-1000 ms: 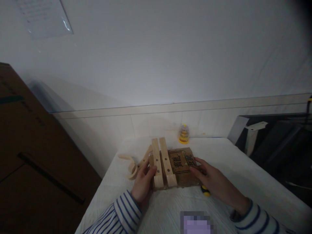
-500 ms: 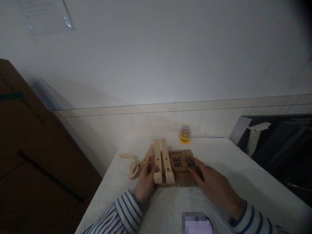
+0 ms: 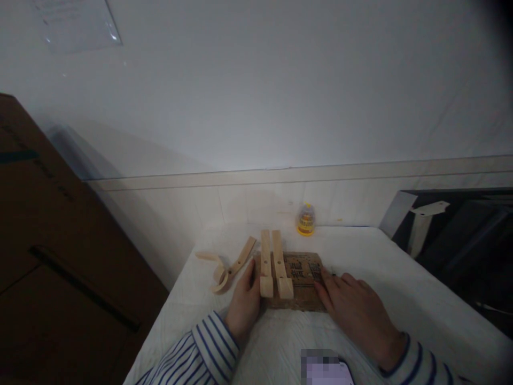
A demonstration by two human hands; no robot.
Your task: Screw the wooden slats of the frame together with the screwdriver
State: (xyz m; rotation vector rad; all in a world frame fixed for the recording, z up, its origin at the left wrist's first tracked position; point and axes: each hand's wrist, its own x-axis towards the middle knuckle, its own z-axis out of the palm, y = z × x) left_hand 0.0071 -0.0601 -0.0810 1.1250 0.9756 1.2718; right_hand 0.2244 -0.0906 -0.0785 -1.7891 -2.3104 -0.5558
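A brown cardboard piece (image 3: 298, 297) with black printed characters lies on the white-covered table. Two pale wooden hooks (image 3: 266, 264) with small holes and curled near ends rest side by side across its left half. At the cardboard's left edge, my left hand (image 3: 245, 302) is closed, thumb up along the edge and the other fingers partly hidden. My right hand (image 3: 355, 305) pinches the right edge, its thumb and index finger against the cardboard. More curved wooden hooks (image 3: 220, 272) lie to the left, beyond my left hand.
A small yellow-bottomed clear bottle (image 3: 306, 220) stands near the wall. A phone (image 3: 328, 371) with a lit screen lies at the table's near edge. A large cardboard box (image 3: 60, 240) stands left, and dark panels with a white bracket (image 3: 425, 224) are at the right.
The cardboard and its two hooks have shifted slightly right and turned a little. My left hand has moved from the hooks to the cardboard's left edge; the right hand's fingers have curled more.
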